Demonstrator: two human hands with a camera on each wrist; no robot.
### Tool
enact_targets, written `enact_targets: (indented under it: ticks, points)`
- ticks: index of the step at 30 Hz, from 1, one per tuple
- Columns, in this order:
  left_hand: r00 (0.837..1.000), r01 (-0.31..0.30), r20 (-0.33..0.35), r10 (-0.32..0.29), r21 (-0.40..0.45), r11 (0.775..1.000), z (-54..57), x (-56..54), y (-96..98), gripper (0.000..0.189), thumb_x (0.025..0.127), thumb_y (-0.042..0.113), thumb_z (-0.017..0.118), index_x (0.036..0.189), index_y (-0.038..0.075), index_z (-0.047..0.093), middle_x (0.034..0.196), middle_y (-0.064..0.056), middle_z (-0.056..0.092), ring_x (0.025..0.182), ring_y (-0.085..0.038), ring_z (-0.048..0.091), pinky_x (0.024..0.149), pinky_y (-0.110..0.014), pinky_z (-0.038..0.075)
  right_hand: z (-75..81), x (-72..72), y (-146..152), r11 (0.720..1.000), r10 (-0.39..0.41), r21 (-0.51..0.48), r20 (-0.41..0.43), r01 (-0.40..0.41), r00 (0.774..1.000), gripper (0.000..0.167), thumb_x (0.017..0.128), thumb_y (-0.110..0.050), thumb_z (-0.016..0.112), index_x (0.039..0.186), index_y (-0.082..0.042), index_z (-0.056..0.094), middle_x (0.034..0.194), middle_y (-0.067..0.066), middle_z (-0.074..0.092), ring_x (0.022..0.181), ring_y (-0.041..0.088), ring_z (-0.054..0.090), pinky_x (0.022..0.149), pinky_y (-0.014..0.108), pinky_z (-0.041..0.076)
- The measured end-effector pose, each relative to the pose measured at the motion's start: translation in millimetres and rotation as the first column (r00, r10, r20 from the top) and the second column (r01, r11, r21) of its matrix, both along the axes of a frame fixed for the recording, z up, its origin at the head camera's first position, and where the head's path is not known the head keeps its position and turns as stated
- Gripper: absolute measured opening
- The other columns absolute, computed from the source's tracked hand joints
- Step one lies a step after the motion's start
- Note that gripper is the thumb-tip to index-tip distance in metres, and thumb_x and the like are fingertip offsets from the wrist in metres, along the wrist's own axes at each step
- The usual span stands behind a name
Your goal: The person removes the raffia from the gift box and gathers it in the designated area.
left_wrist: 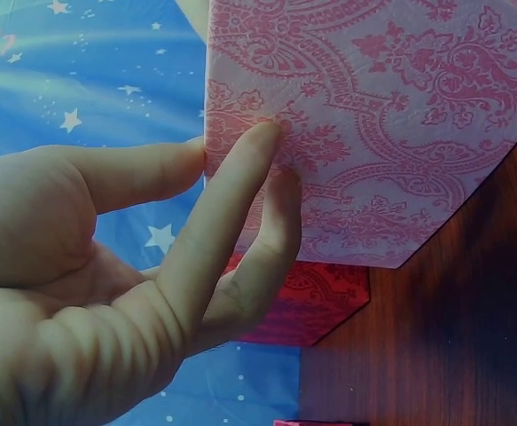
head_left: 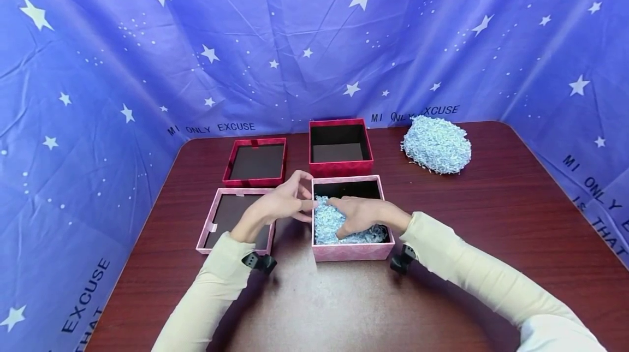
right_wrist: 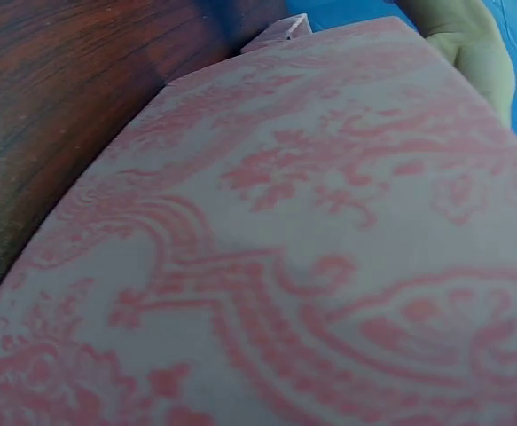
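Note:
A pink patterned box (head_left: 352,252) stands at the middle of the table, with pale blue shredded paper (head_left: 326,226) filling its near part and black lining showing at the far end. My left hand (head_left: 287,199) holds the box's left wall, thumb at the rim and other fingers bent against the outside. In the left wrist view those fingers (left_wrist: 240,191) touch the patterned wall. Reaching in over the right rim, my right hand (head_left: 358,214) rests on the shreds with fingers spread. The box's outer wall (right_wrist: 267,231) fills most of the right wrist view.
Behind the pink box stands an open red box (head_left: 341,167). A red lid (head_left: 257,161) and a pink lid (head_left: 210,226) lie inside-up at the left. A heap of shredded paper (head_left: 436,144) sits at the back right. A starry blue curtain (head_left: 314,68) surrounds the table (head_left: 314,303).

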State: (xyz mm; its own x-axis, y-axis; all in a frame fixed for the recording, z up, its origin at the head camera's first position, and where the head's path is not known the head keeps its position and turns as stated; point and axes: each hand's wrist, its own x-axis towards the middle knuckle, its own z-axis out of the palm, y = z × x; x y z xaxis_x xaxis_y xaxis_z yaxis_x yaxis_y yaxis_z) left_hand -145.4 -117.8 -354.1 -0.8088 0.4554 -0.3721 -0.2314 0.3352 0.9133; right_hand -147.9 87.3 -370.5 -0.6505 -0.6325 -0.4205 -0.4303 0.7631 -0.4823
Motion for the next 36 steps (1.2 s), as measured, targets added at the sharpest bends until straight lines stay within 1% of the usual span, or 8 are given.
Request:
enact_targets:
  ticks: [4,8,11,18,23,30,34,36]
  points:
    - [1.0,0.007,-0.005,-0.007,-0.005,1.0,0.1,-0.1,-0.4,0.059,0.091,-0.003,0.059,0.136,0.008,0.024,0.11,-0.019,0.044,0.084,-0.024,0.06,0.078,-0.043,0.058,-1.2,0.5,0,0.999,-0.048,0.015,-0.006,0.048,0.999,0.079,0.082,-0.027,0.07,0.146,-0.005,0.031,0.142,0.013,0.046,0.13,0.024,0.044,0.109,0.043,0.038]
    - [1.0,0.016,-0.007,-0.016,-0.002,1.0,-1.3,-0.8,-0.1,0.059,0.091,-0.002,0.059,0.136,0.009,0.024,0.111,-0.019,0.044,0.085,-0.023,0.06,0.079,-0.044,0.058,1.8,-0.2,4,0.997,-0.08,-0.002,-0.018,0.08,0.997,0.075,0.084,-0.027,0.069,0.145,-0.005,0.032,0.142,0.012,0.046,0.13,0.024,0.045,0.108,0.044,0.039]
    - [1.0,0.017,-0.008,-0.017,0.0,1.0,-2.8,-1.4,0.1,0.058,0.091,-0.002,0.059,0.136,0.009,0.024,0.111,-0.019,0.044,0.085,-0.023,0.061,0.079,-0.044,0.058,6.0,-2.4,8,0.995,-0.097,-0.031,-0.026,0.096,0.995,0.072,0.085,-0.027,0.069,0.144,-0.005,0.034,0.14,0.012,0.048,0.128,0.025,0.045,0.108,0.045,0.039]
    - [1.0,0.02,-0.002,-0.02,0.018,1.0,-2.2,-0.9,-0.9,0.058,0.092,-0.003,0.056,0.137,0.008,0.022,0.111,-0.019,0.04,0.087,-0.024,0.062,0.079,-0.044,0.058,23.4,-4.4,18,0.981,-0.142,-0.131,0.011,0.142,0.99,0.069,0.086,-0.022,0.069,0.143,-0.007,0.034,0.141,0.012,0.046,0.126,0.025,0.047,0.107,0.048,0.04]
    - [1.0,0.019,0.004,-0.019,0.029,0.999,-2.1,-1.5,-1.9,0.057,0.093,-0.005,0.055,0.137,0.008,0.021,0.111,-0.019,0.039,0.089,-0.024,0.062,0.079,-0.042,0.058,36.3,-4.7,28,0.966,-0.174,-0.187,0.045,0.18,0.984,0.065,0.087,-0.02,0.067,0.143,-0.011,0.034,0.135,0.009,0.049,0.11,0.023,0.052,0.097,0.044,0.047]
    - [0.999,0.034,0.002,-0.034,0.061,0.998,-1.7,-1.9,-4.5,0.059,0.091,-0.008,0.055,0.137,0.005,0.02,0.11,-0.019,0.039,0.084,-0.024,0.064,0.079,-0.043,0.058,45.9,-5.2,37,0.956,-0.199,-0.218,0.018,0.198,0.98,0.06,0.086,-0.02,0.066,0.138,-0.015,0.037,0.118,0.009,0.053,0.083,0.02,0.051,0.08,0.037,0.046]
    - [0.999,0.043,0.01,-0.044,0.09,0.995,-3.0,-2.4,-5.7,0.06,0.091,-0.008,0.055,0.138,0.004,0.019,0.11,-0.019,0.039,0.087,-0.024,0.064,0.08,-0.044,0.058,47.8,-5.3,39,0.949,-0.22,-0.225,0.027,0.221,0.975,0.061,0.086,-0.021,0.066,0.139,-0.017,0.036,0.119,0.009,0.052,0.077,0.019,0.05,0.078,0.036,0.044]
    - [0.999,0.042,0.016,-0.044,0.102,0.994,-3.9,-3.0,-5.7,0.06,0.091,-0.008,0.055,0.138,0.004,0.02,0.109,-0.019,0.039,0.09,-0.023,0.064,0.081,-0.045,0.057,48.9,-5.3,41,0.945,-0.224,-0.237,0.027,0.224,0.974,0.061,0.087,-0.02,0.065,0.14,-0.016,0.036,0.122,0.009,0.05,0.078,0.019,0.05,0.079,0.035,0.043]
